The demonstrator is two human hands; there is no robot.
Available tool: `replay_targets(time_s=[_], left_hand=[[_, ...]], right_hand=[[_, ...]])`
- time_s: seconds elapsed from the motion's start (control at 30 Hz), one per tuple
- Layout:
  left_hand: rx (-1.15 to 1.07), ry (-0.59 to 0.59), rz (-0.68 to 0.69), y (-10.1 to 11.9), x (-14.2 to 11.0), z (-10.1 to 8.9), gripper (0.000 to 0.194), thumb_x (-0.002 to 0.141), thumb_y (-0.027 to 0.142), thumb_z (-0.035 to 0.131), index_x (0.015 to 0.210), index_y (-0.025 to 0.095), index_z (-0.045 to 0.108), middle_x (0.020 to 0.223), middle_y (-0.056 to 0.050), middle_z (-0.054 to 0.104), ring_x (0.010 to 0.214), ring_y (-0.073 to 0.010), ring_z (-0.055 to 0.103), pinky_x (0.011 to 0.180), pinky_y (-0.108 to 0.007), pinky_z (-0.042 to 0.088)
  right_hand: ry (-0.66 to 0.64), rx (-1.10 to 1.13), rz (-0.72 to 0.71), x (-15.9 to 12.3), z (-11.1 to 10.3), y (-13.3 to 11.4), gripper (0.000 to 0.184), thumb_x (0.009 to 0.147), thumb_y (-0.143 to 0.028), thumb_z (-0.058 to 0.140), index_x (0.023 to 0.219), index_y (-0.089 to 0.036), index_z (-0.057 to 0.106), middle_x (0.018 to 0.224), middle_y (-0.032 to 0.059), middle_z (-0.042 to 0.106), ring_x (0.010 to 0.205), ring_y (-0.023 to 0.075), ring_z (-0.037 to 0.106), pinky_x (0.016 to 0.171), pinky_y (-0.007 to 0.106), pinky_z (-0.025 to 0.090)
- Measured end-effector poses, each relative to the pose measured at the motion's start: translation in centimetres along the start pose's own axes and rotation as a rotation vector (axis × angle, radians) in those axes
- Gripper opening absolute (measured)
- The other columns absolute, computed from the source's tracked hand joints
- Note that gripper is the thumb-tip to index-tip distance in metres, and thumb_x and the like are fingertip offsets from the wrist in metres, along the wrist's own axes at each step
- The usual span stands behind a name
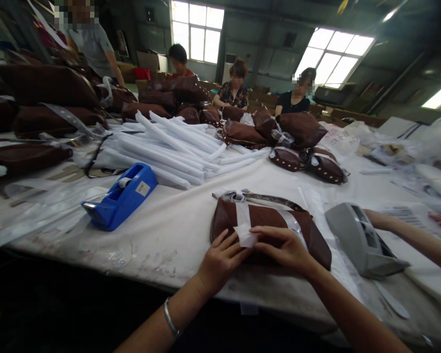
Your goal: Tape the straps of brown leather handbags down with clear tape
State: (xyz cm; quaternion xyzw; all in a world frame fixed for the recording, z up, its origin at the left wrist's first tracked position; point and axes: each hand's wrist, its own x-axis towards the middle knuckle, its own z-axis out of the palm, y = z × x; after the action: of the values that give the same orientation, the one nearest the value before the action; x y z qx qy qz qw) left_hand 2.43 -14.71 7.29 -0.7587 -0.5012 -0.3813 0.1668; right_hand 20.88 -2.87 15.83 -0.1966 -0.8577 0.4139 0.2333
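A brown handbag lies on the cloth-covered table close in front of me, with pale strips across it and its strap along the far side. My left hand rests on the bag's near left part, fingers stretched out and apart. With thumb and forefinger, my right hand pinches the edge of a small piece of white paper at the near end of one strip. The bag's near underside is partly covered by my hands.
A blue tape dispenser stands to the left, a grey one to the right. Behind lie white paper rolls and several brown bags. A co-worker's arm reaches in from the right; other people work across the table.
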Motion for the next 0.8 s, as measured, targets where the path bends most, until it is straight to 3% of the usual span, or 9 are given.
replay_targets(time_s=[0.1, 0.27, 0.37, 0.47, 0.57, 0.67, 0.73, 0.8], left_hand=[[-0.011, -0.022, -0.009, 0.0, 0.1, -0.2, 0.035, 0.098, 0.018, 0.05, 0.13, 0.026, 0.061, 0.129, 0.0, 0.068, 0.132, -0.0229, 0.054, 0.114, -0.047, 0.043], [-0.08, -0.109, -0.024, -0.1, -0.1, -0.4, 0.042, 0.096, 0.012, 0.044, 0.135, 0.021, 0.057, 0.132, -0.007, 0.066, 0.139, -0.0247, 0.046, 0.116, -0.05, 0.04], [-0.152, -0.127, -0.037, -0.2, -0.3, -0.5, 0.041, 0.095, 0.011, 0.045, 0.134, 0.018, 0.056, 0.133, -0.01, 0.065, 0.139, -0.0251, 0.046, 0.117, -0.051, 0.039], [-0.223, -0.092, -0.107, -0.2, -0.5, -0.5, 0.034, 0.093, 0.009, 0.049, 0.125, 0.017, 0.059, 0.128, -0.01, 0.067, 0.134, -0.0227, 0.052, 0.117, -0.048, 0.04], [-0.256, -0.045, -0.172, -0.1, -0.7, -0.5, 0.037, 0.089, 0.005, 0.052, 0.123, 0.017, 0.057, 0.128, -0.011, 0.066, 0.131, -0.0209, 0.055, 0.116, -0.046, 0.042], [-0.203, -0.023, -0.187, -0.1, -0.8, -0.7, 0.053, 0.086, 0.0, 0.051, 0.136, 0.018, 0.051, 0.145, -0.015, 0.053, 0.139, -0.0232, 0.046, 0.112, -0.044, 0.047], [-0.153, -0.041, -0.127, -0.1, -0.8, -0.8, 0.058, 0.087, -0.001, 0.05, 0.142, 0.019, 0.047, 0.15, -0.015, 0.048, 0.144, -0.0251, 0.039, 0.112, -0.045, 0.047], [-0.124, -0.081, -0.029, -0.2, -0.7, -0.8, 0.053, 0.091, 0.002, 0.049, 0.142, 0.019, 0.048, 0.145, -0.012, 0.055, 0.143, -0.0243, 0.041, 0.115, -0.049, 0.043]], right_hand=[[0.019, 0.051, 0.052, -0.8, -0.4, 0.0, 0.058, 0.088, -0.029, 0.071, 0.142, -0.028, 0.05, 0.091, -0.0008, 0.074, 0.085, 0.0166, 0.071, 0.089, 0.032, 0.058], [0.046, -0.057, -0.002, -2.3, 1.2, 0.1, 0.075, 0.09, -0.021, 0.066, 0.155, -0.027, 0.028, 0.091, -0.0022, 0.072, 0.092, 0.0167, 0.069, 0.111, 0.046, 0.045], [0.13, -0.163, -0.071, -3.3, 2.7, 0.4, 0.057, 0.092, -0.018, 0.062, 0.145, -0.028, 0.046, 0.094, -0.0005, 0.072, 0.095, 0.0175, 0.069, 0.111, 0.048, 0.045], [0.153, -0.281, -0.217, -4.1, 3.8, 0.8, 0.031, 0.093, -0.014, 0.058, 0.116, -0.031, 0.07, 0.094, -0.0004, 0.072, 0.093, 0.0157, 0.068, 0.107, 0.046, 0.049], [0.197, -0.344, -0.281, -4.6, 4.3, 1.2, 0.029, 0.094, -0.012, 0.055, 0.11, -0.03, 0.072, 0.093, -0.0002, 0.071, 0.09, 0.0144, 0.067, 0.105, 0.045, 0.05], [0.234, -0.376, -0.287, -5.1, 4.7, 1.6, 0.031, 0.094, -0.01, 0.054, 0.112, -0.029, 0.071, 0.096, 0.0009, 0.071, 0.094, 0.0146, 0.066, 0.104, 0.044, 0.051], [0.236, -0.394, -0.307, -5.5, 4.8, 1.8, 0.032, 0.093, -0.008, 0.054, 0.113, -0.027, 0.071, 0.099, 0.0018, 0.071, 0.098, 0.0153, 0.065, 0.103, 0.042, 0.051], [0.233, -0.406, -0.332, -6.0, 4.8, 1.7, 0.033, 0.092, -0.007, 0.054, 0.114, -0.026, 0.071, 0.1, 0.0025, 0.071, 0.1, 0.0159, 0.065, 0.103, 0.042, 0.051]])
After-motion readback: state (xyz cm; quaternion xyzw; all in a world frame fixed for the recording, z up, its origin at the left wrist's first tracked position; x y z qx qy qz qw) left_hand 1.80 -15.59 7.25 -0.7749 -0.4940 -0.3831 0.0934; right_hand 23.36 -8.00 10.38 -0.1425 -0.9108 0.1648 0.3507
